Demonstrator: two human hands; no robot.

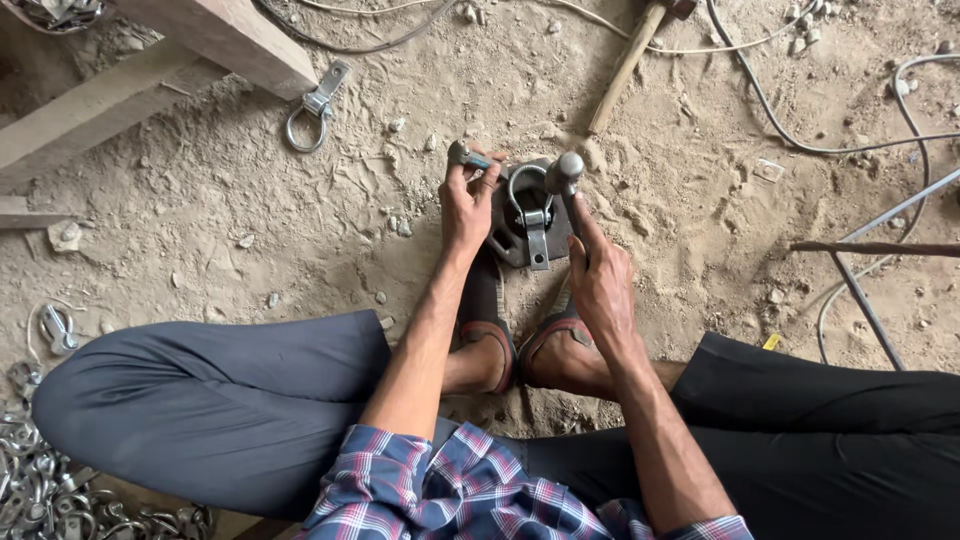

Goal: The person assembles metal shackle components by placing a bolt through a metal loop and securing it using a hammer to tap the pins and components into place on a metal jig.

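- I see the left hand (pixel 466 205) closed around a small metal pin (pixel 466 156), pinching it at the upper left edge of the steel block (pixel 505 240) on the sandy ground (pixel 250 220) just ahead of the feet.
- The right hand (pixel 598 280) is wrapped round the handle of a hammer (pixel 568 172), its head raised beside the piece.
- The clamp (pixel 530 215), a grey U-shaped loop with a flat strap, lies on the block, between both hands.
- I judge this piece mid-assembly (pin not seated yet); a heap of similar clamps (pixel 40 480) lies at lower left, one loose clamp (pixel 315 105) near the timber (pixel 120 70).
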